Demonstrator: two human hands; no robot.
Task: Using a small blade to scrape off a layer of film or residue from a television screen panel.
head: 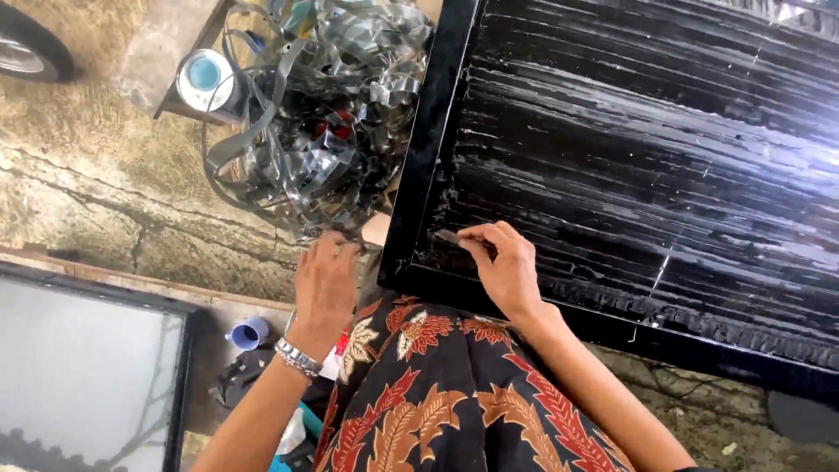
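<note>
Hands: right (pixel 507 267) pinching small flat strip (pixel 447 236) against black finned panel (pixel 647 175); left (pixel 325 284) spread open beside it, bracing below tangled metal strips (pixel 319 114).

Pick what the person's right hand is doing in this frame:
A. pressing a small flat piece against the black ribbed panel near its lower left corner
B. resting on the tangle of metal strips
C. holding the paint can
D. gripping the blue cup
A: the right hand pinches a small flat piece against the black ribbed panel, while the left hand sits by the metal strips.
</note>
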